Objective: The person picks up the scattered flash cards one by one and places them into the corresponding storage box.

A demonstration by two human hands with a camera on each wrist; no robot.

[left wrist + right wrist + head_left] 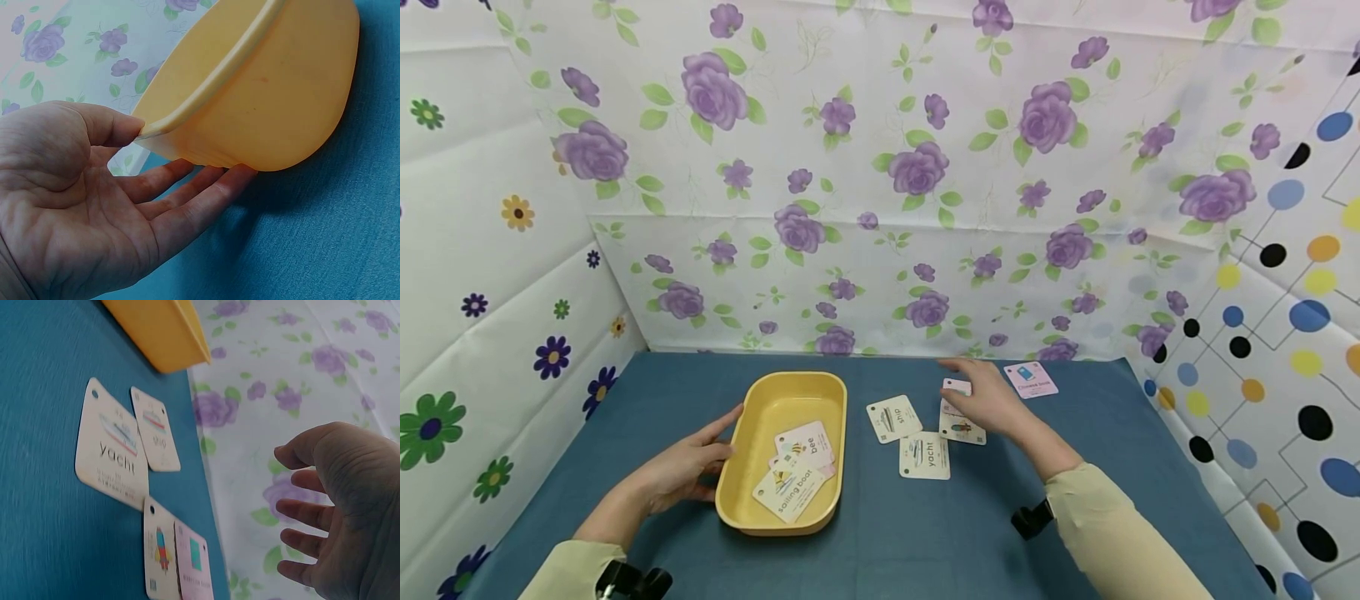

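My left hand (688, 467) holds the near-left side of a yellow plastic tray (730, 467), thumb on the rim and fingertips at its lower edge in the left wrist view. Inside the tray lie a "bee" card (808, 442), a "sailing boat" card (788, 493) and part of a pink card beneath them. My right hand (988, 398) hovers with nothing in it, fingers loosely bent, over a card with a rocket picture (161, 550) and an overlapping pink card (195, 562). Left of these, a "ship" card (893, 419) and a "yacht" card (925, 456) lie on the cloth.
Beyond the right hand, a pink card with a blue book picture (1031, 380) lies near the back edge. Blue cloth (910, 542) covers the table. Patterned sheets, including a floral one (865, 167) at the back, enclose three sides.
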